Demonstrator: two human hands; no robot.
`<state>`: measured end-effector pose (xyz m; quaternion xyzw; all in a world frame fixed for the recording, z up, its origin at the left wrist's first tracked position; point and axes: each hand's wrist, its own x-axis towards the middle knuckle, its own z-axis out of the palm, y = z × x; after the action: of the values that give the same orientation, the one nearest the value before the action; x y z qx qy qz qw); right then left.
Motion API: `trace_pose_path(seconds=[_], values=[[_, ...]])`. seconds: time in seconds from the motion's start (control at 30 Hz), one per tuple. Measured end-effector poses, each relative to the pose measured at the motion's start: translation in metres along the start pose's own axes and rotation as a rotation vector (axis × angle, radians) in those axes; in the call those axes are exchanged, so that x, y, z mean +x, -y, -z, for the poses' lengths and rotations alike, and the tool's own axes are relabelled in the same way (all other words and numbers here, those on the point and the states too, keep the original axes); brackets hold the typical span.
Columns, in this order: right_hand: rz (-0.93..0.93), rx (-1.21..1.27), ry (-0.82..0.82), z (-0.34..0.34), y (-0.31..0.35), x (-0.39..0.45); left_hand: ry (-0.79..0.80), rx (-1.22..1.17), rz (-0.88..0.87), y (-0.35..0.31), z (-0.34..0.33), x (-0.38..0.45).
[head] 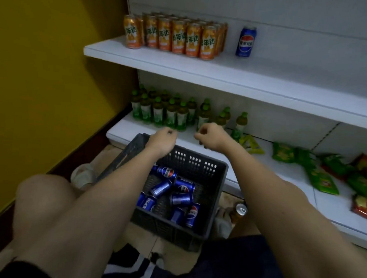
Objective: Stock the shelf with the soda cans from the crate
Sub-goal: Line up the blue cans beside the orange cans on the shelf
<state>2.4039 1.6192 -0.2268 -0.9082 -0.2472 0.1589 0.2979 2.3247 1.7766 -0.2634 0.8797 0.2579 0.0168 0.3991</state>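
Note:
A dark grey plastic crate (218, 172) stands on the floor in front of me, with several blue soda cans (182, 199) lying loose inside. One blue soda can (246, 41) stands upright on the upper white shelf (203, 68), to the right of a block of orange cans (177, 37). My left hand (162, 138) hovers over the crate's far left rim, fingers curled under, holding nothing. Just beyond the far rim, my right hand (209, 137) has its fingers curled too and nothing in it.
Green-capped bottles (169, 112) fill the left of the lower shelf (324, 201); green and red snack bags (317, 173) lie on its right. A lone can (239, 212) stands on the floor right of the crate. A yellow wall (44, 67) closes the left side. My knee (39, 193) is at lower left.

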Motion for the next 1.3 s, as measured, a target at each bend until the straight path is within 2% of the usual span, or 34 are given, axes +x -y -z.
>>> trace_pose_path(seconds=[0.37, 0.47, 0.57, 0.83, 1.03, 1.2, 1.3], values=[[-0.272, -0.060, 0.363, -0.159, -0.082, -0.007, 0.222, -0.068, 0.236, 0.126, -0.088, -0.007], [-0.326, -0.040, 0.466, -0.204, -0.101, -0.002, 0.241, -0.048, 0.288, 0.157, -0.113, 0.004], [-0.407, -0.022, 0.537, -0.246, -0.122, 0.004, 0.325, 0.005, 0.342, 0.189, -0.140, 0.019], [-0.749, 0.146, 0.514, -0.318, -0.165, 0.025, 0.485, 0.084, 0.461, 0.231, -0.201, 0.055], [-0.824, 0.183, 0.532, -0.356, -0.182, 0.030, 0.574, 0.166, 0.551, 0.257, -0.230, 0.067], [-0.885, 0.167, 0.441, -0.373, -0.186, 0.040, 0.639, 0.082, 0.595, 0.264, -0.250, 0.072], [-0.978, 0.261, 0.408, -0.382, -0.190, 0.052, 0.639, 0.086, 0.622, 0.265, -0.250, 0.072]])
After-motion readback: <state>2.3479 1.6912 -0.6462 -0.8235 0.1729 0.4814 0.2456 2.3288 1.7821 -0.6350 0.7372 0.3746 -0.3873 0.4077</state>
